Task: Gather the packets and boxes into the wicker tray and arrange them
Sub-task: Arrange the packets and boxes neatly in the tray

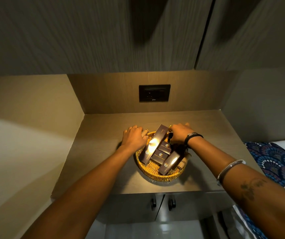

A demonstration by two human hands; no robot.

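Head view: wicker tray on desk, dark boxes inside.
Left hand: curled over tray's far-left rim, a small tube just beyond its fingers; grip unclear.
Right hand: at far-right rim, fingers bent; hold unclear.

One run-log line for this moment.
left hand at wicker tray far-left rim | right hand at far-right rim | dark boxes inside | grips unclear
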